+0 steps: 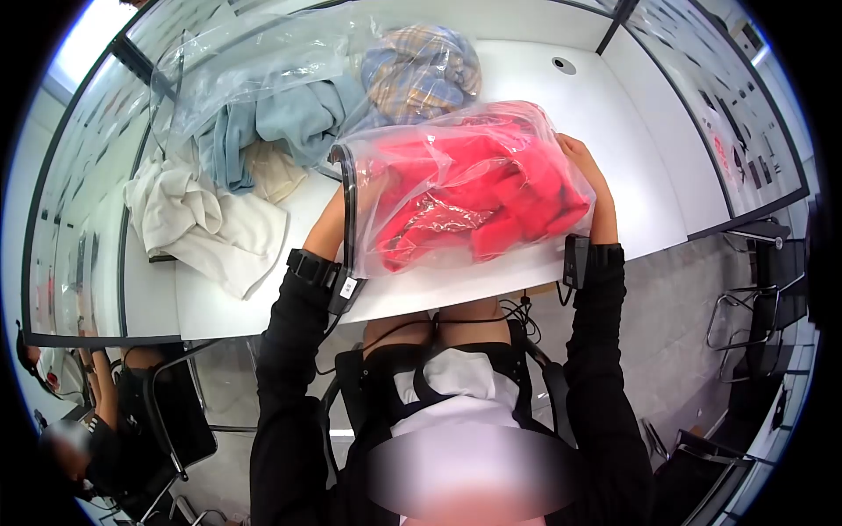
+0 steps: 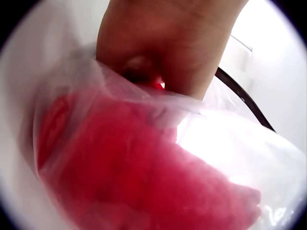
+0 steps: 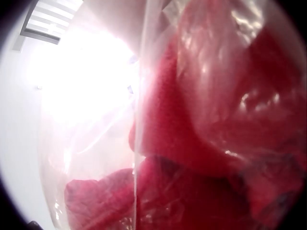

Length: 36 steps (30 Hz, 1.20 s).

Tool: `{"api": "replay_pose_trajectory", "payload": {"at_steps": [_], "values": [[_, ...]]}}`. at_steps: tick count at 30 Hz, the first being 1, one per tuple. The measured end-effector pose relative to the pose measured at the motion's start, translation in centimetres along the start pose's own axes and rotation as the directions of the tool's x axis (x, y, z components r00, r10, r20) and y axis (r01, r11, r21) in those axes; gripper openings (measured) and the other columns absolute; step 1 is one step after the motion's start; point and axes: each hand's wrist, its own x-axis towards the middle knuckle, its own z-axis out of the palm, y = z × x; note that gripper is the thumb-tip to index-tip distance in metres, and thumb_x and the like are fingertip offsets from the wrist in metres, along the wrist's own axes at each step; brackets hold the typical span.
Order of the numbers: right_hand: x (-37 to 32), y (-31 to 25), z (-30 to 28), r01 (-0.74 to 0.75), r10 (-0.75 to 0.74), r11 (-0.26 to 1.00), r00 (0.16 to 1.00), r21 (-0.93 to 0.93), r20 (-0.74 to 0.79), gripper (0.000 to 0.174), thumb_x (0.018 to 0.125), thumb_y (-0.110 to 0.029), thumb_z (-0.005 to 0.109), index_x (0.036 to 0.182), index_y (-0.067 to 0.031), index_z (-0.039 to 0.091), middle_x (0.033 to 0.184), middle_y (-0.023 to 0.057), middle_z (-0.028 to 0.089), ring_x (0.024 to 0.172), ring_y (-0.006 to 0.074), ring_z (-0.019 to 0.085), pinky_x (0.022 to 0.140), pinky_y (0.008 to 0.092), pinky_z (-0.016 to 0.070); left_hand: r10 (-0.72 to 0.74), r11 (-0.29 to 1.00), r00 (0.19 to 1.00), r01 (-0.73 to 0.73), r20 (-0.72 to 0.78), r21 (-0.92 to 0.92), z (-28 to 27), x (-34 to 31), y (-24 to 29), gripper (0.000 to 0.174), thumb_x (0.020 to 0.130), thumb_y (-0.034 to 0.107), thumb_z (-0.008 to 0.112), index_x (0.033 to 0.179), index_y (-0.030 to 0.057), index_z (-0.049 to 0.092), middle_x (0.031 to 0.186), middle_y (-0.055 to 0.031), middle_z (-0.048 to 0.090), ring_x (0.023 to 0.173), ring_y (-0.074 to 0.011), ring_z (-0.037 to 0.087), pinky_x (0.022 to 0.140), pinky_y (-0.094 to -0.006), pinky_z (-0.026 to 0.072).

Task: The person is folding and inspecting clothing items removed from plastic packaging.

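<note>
In the head view, we see the red garment [image 1: 531, 188] at the centre of the frame, inside a clear plastic bag [image 1: 368, 241] on the white counter [image 1: 636, 180]. We judge the bagging well along: the garment looks almost wholly inside, though bunched, while smoothing it and closing the dark-edged mouth [image 1: 350, 206] seem left. Our left hand [image 1: 373, 190] reaches in past that edge; our right hand [image 1: 582, 162] is at the bag's far side. How open either grip is, or whether it has hold of anything, we cannot tell. At upper left lie a pale blue garment [image 1: 303, 118] and a plaid garment [image 1: 421, 74]; plastic sheen hides whether they are fully bagged. In the left wrist view, the hand fills the top, its fingertips hidden, with blurred red fabric below. In the right wrist view, glare whitens the left side, red fabric shows through creased plastic, and we can make out no fingers.
</note>
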Motion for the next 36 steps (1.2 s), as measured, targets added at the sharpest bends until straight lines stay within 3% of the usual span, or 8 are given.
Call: {"api": "replay_pose_trajectory", "payload": {"at_steps": [19,21,26,28,30,31,32,36], "values": [[-0.4,-0.5,0.0,0.057,-0.057,0.998,0.998,-0.032,-0.009,0.035,0.094,-0.032,0.046,0.082,-0.0012,0.055,0.07,-0.0044,0.047,0.067,0.0052,0.04,0.061,0.0204,0.0376,0.05,0.999,0.994,-0.05,0.101,-0.004,-0.1,-0.6,1.7,0.032,0.084,0.019,0.059,0.106,-0.0039,0.058,0.09,-0.0038,0.062,0.082,-0.0095,0.055,0.073,-0.0237,0.0438],[-0.7,-1.3,0.3,0.091,-0.091,0.996,0.996,-0.02,-0.017,0.032,0.095,-0.03,0.045,0.083,-0.0013,0.054,0.07,-0.0045,0.047,0.068,0.0051,0.04,0.062,0.02,0.0373,0.171,0.974,0.979,-0.152,0.108,-0.169,-0.2,-0.4,0.9,0.039,0.079,0.02,0.067,0.108,-0.001,0.053,0.096,-0.0054,0.058,0.088,-0.0129,0.052,0.078,-0.0274,0.043],[-2.4,-3.6,1.1,0.152,-0.154,0.976,0.988,0.157,-0.002,0.029,0.094,-0.028,0.047,0.084,-0.002,0.055,0.071,-0.005,0.047,0.07,0.0046,0.04,0.064,0.0194,0.0375,0.145,0.969,0.982,-0.166,0.125,0.185,-0.5,-0.4,-0.6,0.028,0.08,0.01,0.06,0.104,-0.002,0.055,0.099,-0.0053,0.056,0.089,-0.015,0.052,0.079,-0.0293,0.0437],[-2.0,-3.0,0.8,0.125,-0.131,0.976,0.991,0.18,0.02,0.028,0.094,-0.027,0.049,0.083,-0.0021,0.056,0.071,-0.0055,0.047,0.07,0.0041,0.041,0.064,0.0191,0.0375,0.365,0.924,0.928,-0.37,0.07,0.098,0.0,-1.4,0.3,0.028,0.081,0.006,0.055,0.108,-0.0015,0.054,0.101,-0.0057,0.057,0.089,-0.0146,0.054,0.079,-0.0287,0.0444],[-0.7,-1.5,-0.3,0.108,-0.116,0.986,0.992,0.128,0.054,0.028,0.093,-0.027,0.051,0.082,-0.0018,0.058,0.071,-0.0062,0.048,0.07,0.0035,0.041,0.064,0.0189,0.0373,0.192,0.981,0.976,-0.189,0.105,-0.041,-0.5,-2.4,2.7,0.031,0.08,0.005,0.057,0.11,-0.0005,0.054,0.103,-0.0057,0.057,0.09,-0.0141,0.054,0.08,-0.028,0.0445],[-0.6,-1.3,-0.7,0.106,-0.102,0.985,0.994,0.133,-0.033,0.028,0.092,-0.027,0.052,0.082,-0.002,0.059,0.071,-0.0065,0.048,0.069,0.0032,0.041,0.063,0.0189,0.0369,0.189,0.979,0.972,-0.198,0.14,0.048,-1.3,-1.6,1.7,0.035,0.077,0.0,0.059,0.112,0.0013,0.053,0.105,-0.005,0.057,0.094,-0.0128,0.054,0.081,-0.0267,0.0441],[-0.4,-1.0,-1.1,0.107,-0.091,0.984,0.989,0.14,-0.121,0.028,0.092,-0.027,0.053,0.081,-0.0023,0.06,0.071,-0.0068,0.049,0.069,0.003,0.041,0.062,0.0189,0.0365,0.454,0.869,0.874,-0.477,0.173,0.132,-2.4,-1.3,1.2,0.042,0.073,-0.003,0.061,0.115,0.0015,0.052,0.106,-0.0051,0.057,0.096,-0.0125,0.054,0.082,-0.0267,0.044],[1.0,1.4,-8.0,0.071,-0.001,0.989,0.878,0.129,-0.479,0.024,0.085,-0.025,0.059,0.091,-0.0023,0.066,0.081,-0.0022,0.06,0.074,0.0058,0.05,0.065,0.0219,0.04,0.535,0.74,0.842,-0.505,-0.067,-0.445,-4.9,-1.2,2.0,0.021,0.072,-0.002,0.06,0.09,0.0052,0.051,0.084,0.0016,0.052,0.076,-0.0064,0.049,0.07,-0.0211,0.0428]]}}
